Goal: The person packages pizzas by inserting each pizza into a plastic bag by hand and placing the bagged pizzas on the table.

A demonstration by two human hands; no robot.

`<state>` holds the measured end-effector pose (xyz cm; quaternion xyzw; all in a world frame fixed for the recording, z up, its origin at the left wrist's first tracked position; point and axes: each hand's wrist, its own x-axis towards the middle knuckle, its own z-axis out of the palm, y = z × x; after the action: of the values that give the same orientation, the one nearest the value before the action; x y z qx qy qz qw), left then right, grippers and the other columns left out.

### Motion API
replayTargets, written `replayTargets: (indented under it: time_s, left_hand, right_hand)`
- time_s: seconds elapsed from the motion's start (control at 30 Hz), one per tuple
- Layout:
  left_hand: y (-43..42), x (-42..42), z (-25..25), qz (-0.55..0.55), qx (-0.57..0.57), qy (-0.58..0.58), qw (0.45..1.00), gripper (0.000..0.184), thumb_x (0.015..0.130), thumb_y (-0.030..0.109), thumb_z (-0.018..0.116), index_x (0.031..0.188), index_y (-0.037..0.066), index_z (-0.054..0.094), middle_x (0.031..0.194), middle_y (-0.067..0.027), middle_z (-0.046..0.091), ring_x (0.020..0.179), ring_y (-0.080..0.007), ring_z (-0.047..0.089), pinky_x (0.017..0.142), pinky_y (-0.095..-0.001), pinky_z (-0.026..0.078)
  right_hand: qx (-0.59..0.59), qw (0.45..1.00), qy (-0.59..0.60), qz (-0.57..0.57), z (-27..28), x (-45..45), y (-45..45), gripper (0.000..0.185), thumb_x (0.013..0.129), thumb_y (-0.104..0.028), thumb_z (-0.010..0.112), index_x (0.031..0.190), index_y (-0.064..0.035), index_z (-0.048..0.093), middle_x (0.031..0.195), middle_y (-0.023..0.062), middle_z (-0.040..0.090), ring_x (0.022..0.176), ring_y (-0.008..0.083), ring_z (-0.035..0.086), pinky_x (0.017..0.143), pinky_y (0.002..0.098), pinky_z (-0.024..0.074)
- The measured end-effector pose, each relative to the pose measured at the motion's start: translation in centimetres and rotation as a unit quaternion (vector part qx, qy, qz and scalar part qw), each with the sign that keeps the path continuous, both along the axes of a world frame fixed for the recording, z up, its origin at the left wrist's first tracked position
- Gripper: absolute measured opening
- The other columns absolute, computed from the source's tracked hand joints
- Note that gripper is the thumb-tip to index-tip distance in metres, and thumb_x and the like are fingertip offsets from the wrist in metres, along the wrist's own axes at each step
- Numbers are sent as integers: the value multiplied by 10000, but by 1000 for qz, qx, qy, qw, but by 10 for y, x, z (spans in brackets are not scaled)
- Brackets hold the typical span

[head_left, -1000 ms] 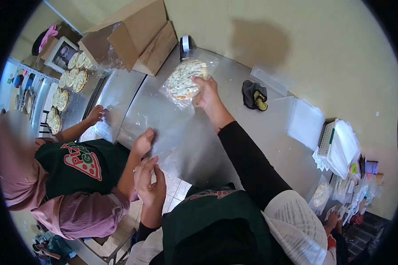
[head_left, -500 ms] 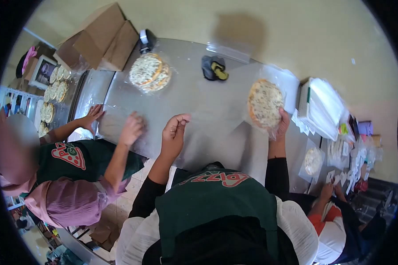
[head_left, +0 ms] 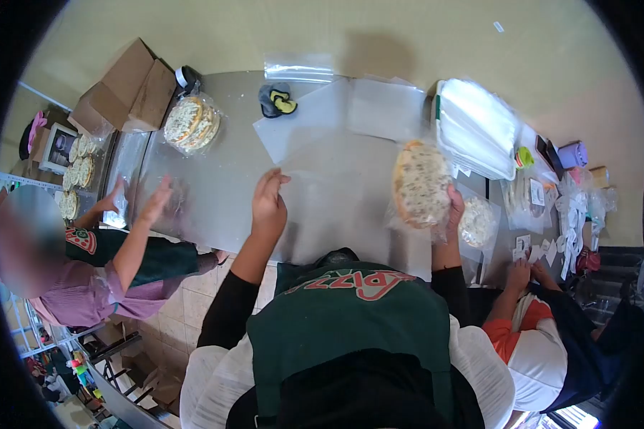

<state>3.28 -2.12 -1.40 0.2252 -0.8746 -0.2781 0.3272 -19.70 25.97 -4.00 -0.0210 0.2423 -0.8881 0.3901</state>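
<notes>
My right hand (head_left: 454, 211) grips the right edge of a pizza (head_left: 420, 184) in a clear plastic bag, held tilted above the metal table. White shredded topping shows through the plastic. Over the table to the left is my left hand (head_left: 270, 211), loosely curved with its fingers parted and nothing visible in them. Clear plastic sheets (head_left: 386, 107) lie at the back of the table, beyond both hands. Close to the right of the held pizza, another bagged pizza (head_left: 477, 223) lies flat.
Bagged pizzas (head_left: 192, 125) are stacked at the back left, near an open cardboard box (head_left: 125, 89). A black-and-yellow cloth item (head_left: 277, 100) lies at the back. A tray of white sheets (head_left: 476, 129) stands right. Co-workers are at left and right; the left one's hand (head_left: 156, 204) is raised.
My view has shifted right. My left hand has loosened from a pinch, and the bagged pizza in my right hand is tilted more upright. The left co-worker's hands have lifted off the table.
</notes>
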Motion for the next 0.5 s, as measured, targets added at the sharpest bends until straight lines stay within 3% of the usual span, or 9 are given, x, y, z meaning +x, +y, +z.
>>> replayTargets:
  time_s: [0.13, 0.17, 0.27, 0.33, 0.37, 0.4, 0.5]
  left_hand:
    - [14, -43, 20, 9, -117, -6, 993, 289, 681, -142, 461, 925, -49, 583, 1108, -238, 555, 1012, -398, 550, 866, -372, 471]
    - [20, -51, 16, -5, -83, -52, 995, 333, 748, -73, 469, 1070, -40, 546, 1193, -244, 508, 1093, -388, 508, 916, -378, 439]
    - [27, -81, -20, -50, -113, -25, 992, 455, 796, 5, 478, 1247, -18, 429, 1277, -243, 439, 1172, -372, 448, 981, -380, 381]
    - [21, -106, -48, -92, 166, 53, 980, 540, 820, 69, 494, 1333, 15, 332, 1352, -212, 374, 1240, -322, 385, 1027, -350, 322]
    - [27, -119, -53, -94, 401, 128, 902, 510, 827, 64, 492, 1319, 23, 366, 1356, -188, 383, 1247, -285, 385, 1026, -327, 322]
    - [30, -125, -56, -90, 608, 194, 764, 481, 834, 59, 489, 1306, 31, 400, 1361, -164, 392, 1253, -249, 384, 1026, -303, 322]
    - [26, -115, -53, -181, 391, 134, 892, 509, 778, 51, 545, 1273, 11, 434, 1339, -185, 411, 1238, -280, 404, 1013, -321, 339]
  right_hand:
    - [-88, 982, -46, 161, 41, 23, -28, 558, 792, -260, 525, 1224, 81, 432, 1175, 239, 535, 1061, 327, 557, 932, 431, 444]
    - [-80, 976, -75, 188, 53, 32, -36, 543, 793, -256, 525, 1207, 86, 447, 1159, 239, 546, 1043, 329, 567, 931, 433, 445]
    - [-75, 952, -127, 269, 45, 46, -54, 457, 803, -220, 518, 1134, 95, 506, 1070, 237, 594, 962, 330, 609, 898, 434, 472]
    - [-93, 932, -153, 315, 18, 53, -65, 416, 813, -196, 509, 1102, 103, 524, 1039, 241, 605, 923, 329, 624, 878, 430, 487]
    - [-102, 921, -165, 338, 16, 58, -69, 396, 818, -185, 504, 1086, 106, 532, 1023, 244, 611, 904, 329, 632, 868, 428, 495]
    - [-116, 912, -183, 349, 16, 63, -70, 385, 823, -177, 499, 1075, 111, 536, 1016, 246, 612, 898, 327, 635, 862, 426, 499]
    - [-158, 885, -222, 378, 9, 72, -71, 388, 846, -175, 472, 1078, 132, 525, 1045, 265, 596, 924, 334, 628, 864, 434, 498]
